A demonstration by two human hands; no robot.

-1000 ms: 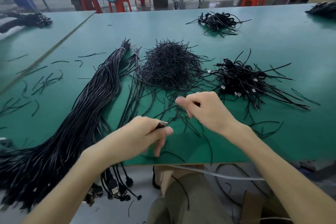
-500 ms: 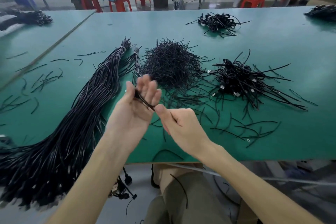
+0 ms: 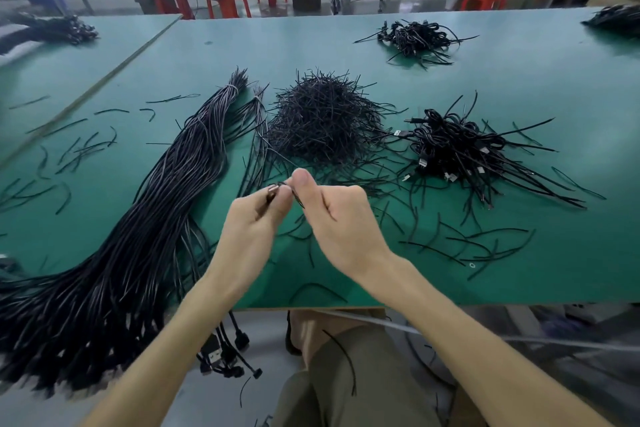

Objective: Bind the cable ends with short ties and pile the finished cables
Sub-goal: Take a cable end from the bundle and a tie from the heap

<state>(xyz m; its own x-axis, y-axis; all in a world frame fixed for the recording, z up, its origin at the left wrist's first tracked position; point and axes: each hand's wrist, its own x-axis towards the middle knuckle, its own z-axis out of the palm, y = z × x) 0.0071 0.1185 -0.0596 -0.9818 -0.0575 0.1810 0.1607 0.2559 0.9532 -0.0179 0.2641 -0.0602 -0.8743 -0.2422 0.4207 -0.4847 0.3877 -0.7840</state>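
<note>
**Nothing readable here**

Went over the green worktop (image 3: 485,87), the cable bundle (image 3: 166,204), the heap of short ties (image 3: 322,121) and the red stools (image 3: 228,3): no legible lettering, label or number. The USB plugs (image 3: 212,354) are too blurry for any marking.

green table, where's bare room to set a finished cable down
Bare: far strip of table beyond the tie heap, left of the small far pile; also near right corner. Crowded: between long bundle and finished pile, strewn with loose ties.
</note>
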